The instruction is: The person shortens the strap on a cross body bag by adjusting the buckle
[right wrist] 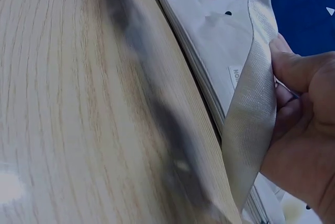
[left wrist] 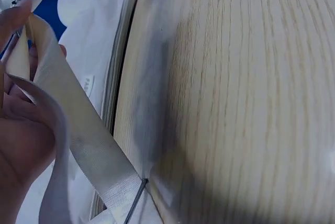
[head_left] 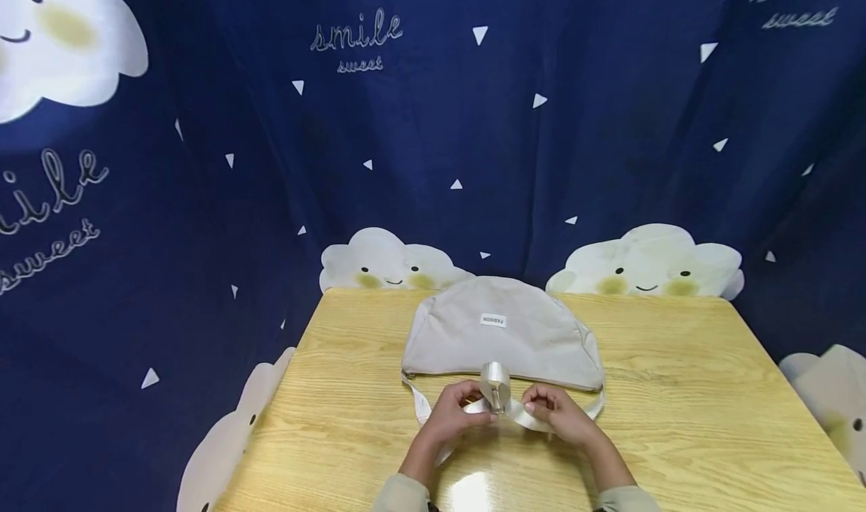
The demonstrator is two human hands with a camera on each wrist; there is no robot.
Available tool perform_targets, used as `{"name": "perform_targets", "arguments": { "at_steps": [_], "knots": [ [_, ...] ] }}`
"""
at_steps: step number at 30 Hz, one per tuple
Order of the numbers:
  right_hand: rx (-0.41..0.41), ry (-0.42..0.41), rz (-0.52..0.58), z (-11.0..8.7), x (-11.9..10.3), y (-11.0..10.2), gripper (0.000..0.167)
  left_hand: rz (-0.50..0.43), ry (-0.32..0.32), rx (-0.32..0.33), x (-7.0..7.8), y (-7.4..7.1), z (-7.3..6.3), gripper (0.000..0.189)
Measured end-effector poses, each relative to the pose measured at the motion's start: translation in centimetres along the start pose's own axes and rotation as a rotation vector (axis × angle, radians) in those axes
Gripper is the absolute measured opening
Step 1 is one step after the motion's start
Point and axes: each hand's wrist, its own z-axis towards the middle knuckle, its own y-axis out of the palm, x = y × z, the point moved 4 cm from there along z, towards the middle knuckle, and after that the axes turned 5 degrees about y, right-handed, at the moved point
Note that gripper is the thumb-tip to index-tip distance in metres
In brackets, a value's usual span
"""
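A cream shoulder bag (head_left: 504, 345) lies on the table, its zipped edge facing me and a small label (head_left: 493, 320) on its side. Its light webbing strap (right wrist: 250, 109) runs from both ends toward me. My left hand (head_left: 460, 410) pinches the strap right beside a metal slider buckle (head_left: 498, 401), above which a strap loop (head_left: 495, 377) stands up. On the buckle's other side, my right hand (head_left: 558, 416) pinches the strap between thumb and fingers. In the left wrist view, a metal ring (left wrist: 137, 199) joins the strap to the bag's end.
The wooden table (head_left: 690, 407) extends to both sides of the bag. Behind it and on the left hangs a dark blue curtain (head_left: 433, 143) with white clouds and triangles. Light glares off the table (head_left: 470, 489) between my forearms.
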Motion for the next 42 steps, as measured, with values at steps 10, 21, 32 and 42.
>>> {"name": "perform_targets", "arguments": {
  "at_steps": [10, 21, 32, 42],
  "knots": [
    [-0.044, -0.014, -0.050, 0.4, -0.2, 0.2, 0.008, -0.156, -0.045, 0.001, -2.6, 0.2, -0.2, 0.037],
    [0.016, -0.028, -0.062, -0.3, -1.5, 1.6, 0.047, -0.087, -0.020, 0.017, -1.4, 0.0, -0.7, 0.039],
    [0.094, -0.055, -0.102, -0.1, -2.3, 2.2, 0.051, -0.071, -0.042, 0.036, -0.7, 0.1, -0.5, 0.039],
    [0.153, -0.125, -0.063, -0.2, -3.6, 2.7, 0.035, -0.076, -0.035, 0.017, -0.4, 0.4, -0.4, 0.029]
  ]
}}
